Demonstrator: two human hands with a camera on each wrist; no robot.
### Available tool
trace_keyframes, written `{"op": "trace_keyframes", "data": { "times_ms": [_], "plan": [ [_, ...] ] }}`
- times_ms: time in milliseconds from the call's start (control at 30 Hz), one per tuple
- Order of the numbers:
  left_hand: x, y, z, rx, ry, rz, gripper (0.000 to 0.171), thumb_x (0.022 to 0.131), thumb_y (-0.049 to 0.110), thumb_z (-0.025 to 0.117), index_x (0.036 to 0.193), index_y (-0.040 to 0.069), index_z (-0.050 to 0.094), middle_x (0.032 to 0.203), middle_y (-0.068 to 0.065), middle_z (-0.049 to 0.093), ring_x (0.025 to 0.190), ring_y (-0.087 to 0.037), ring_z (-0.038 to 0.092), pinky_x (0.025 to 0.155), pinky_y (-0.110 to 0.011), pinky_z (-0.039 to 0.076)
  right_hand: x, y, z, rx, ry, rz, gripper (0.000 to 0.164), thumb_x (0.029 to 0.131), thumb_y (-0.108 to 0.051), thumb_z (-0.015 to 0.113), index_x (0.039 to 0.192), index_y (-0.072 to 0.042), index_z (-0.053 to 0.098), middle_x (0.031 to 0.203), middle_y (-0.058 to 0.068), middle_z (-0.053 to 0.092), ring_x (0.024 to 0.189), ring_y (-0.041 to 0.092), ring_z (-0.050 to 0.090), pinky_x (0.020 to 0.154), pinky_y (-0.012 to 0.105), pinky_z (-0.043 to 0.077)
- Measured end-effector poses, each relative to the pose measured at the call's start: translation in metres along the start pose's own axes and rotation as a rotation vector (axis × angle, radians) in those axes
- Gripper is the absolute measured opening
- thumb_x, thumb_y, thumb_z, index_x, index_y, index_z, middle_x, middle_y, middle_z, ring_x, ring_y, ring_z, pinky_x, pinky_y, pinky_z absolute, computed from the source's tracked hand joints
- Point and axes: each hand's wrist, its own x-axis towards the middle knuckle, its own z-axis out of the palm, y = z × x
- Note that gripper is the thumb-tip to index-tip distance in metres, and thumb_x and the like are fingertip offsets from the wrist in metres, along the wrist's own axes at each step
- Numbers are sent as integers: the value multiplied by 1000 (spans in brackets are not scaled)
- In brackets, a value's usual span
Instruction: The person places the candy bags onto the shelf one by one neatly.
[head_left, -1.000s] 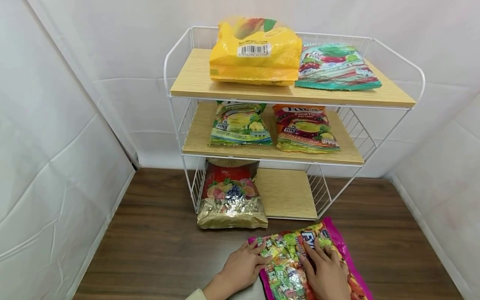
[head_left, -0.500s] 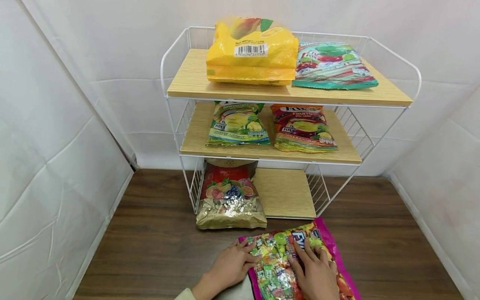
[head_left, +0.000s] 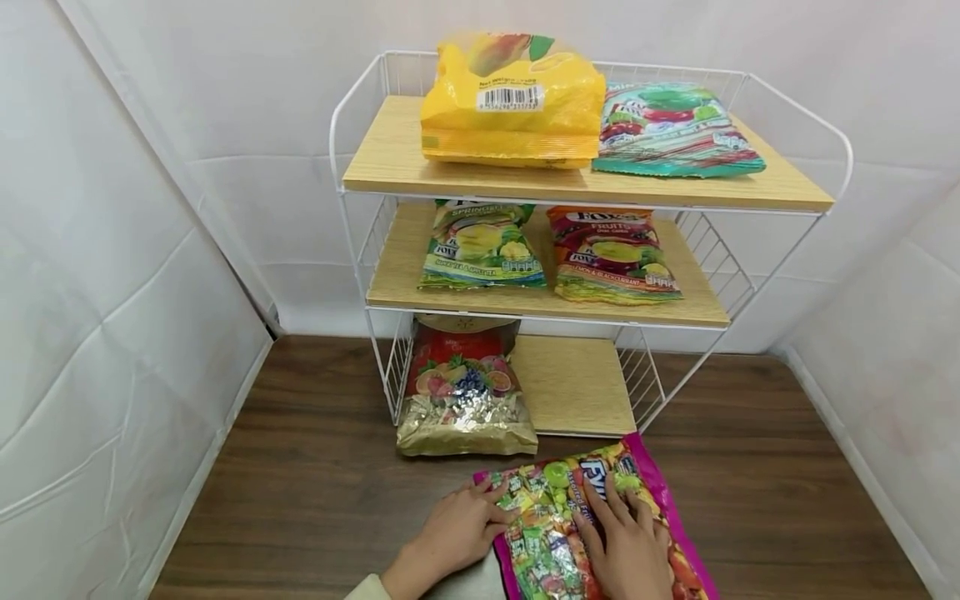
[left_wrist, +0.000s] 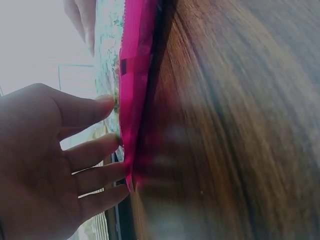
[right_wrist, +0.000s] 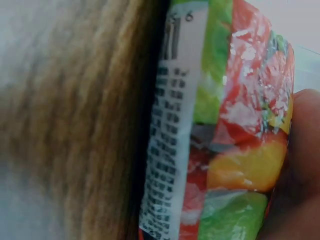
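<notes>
A large candy bag (head_left: 551, 492) with magenta ends and a colourful fruit print lies slanted on the table in front of the rack. At its left end is my left hand (head_left: 461, 529), fingertips touching the magenta seam. The left wrist view shows those fingers (left_wrist: 97, 150) extended against the bag's edge. My right hand (head_left: 630, 546) rests on top of the bag with its fingers spread over the print. In the right wrist view, the bag's side with a white label (right_wrist: 170, 150) fills the middle, and part of the hand shows at the right edge.
A white wire rack with wooden shelves (head_left: 780, 183) stands behind. A yellow bag (head_left: 513, 108) and a teal bag (head_left: 675, 133) lie on top, green (head_left: 483, 246) and dark red (head_left: 615, 254) bags in the middle. A red-and-gold bag (head_left: 468, 392) overhangs the bottom shelf's front.
The candy bag has slid a little to the left across the table, and both hands have moved with it. The bags on the rack have stayed in place.
</notes>
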Motion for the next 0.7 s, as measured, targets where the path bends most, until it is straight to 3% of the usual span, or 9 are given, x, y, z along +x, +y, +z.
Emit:
{"op": "trace_keyframes", "data": {
  "times_ms": [133, 267, 400, 567, 700],
  "plan": [
    [1, 1, 4, 64, 46, 30, 24, 85, 22, 60, 108, 28, 64, 125, -7, 50, 113, -30, 47, 74, -37, 50, -3, 0, 0, -25, -2, -17, 54, 90, -55, 32, 136, -27, 39, 140, 10, 32, 124, 38, 26, 80, 61, 27],
    [1, 5, 7, 169, 65, 52, 24, 86, 23, 58, 109, 29, 64, 127, -9, 48, 115, -32, 45, 87, -40, 43, -5, 4, -1, -3, -20, -46, 61, 89, -56, 34, 138, -20, 36, 142, 11, 28, 125, 39, 22, 80, 60, 26],
    [7, 11, 9, 266, 83, 87, 26, 89, 26, 53, 112, 20, 65, 124, -9, 52, 114, -30, 47, 94, -41, 37, -7, 16, -3, 58, -68, -76, 71, 84, -61, 39, 138, -17, 35, 144, 9, 25, 127, 37, 19, 83, 65, 23],
    [22, 20, 11, 313, 131, 160, 36, 90, 29, 51, 119, 9, 57, 125, -8, 51, 115, -26, 46, 94, -37, 38, -11, 35, -9, 119, -121, -178, 79, 77, -63, 50, 139, -16, 34, 145, 7, 23, 129, 35, 19, 86, 66, 26],
    [36, 28, 13, 302, 129, 194, 39, 91, 29, 51, 124, 8, 52, 127, -9, 49, 119, -25, 42, 96, -36, 36, -14, 49, -14, 176, -148, -293, 90, 69, -63, 60, 139, -12, 34, 144, 10, 22, 128, 36, 21, 89, 61, 30]
  ]
}}
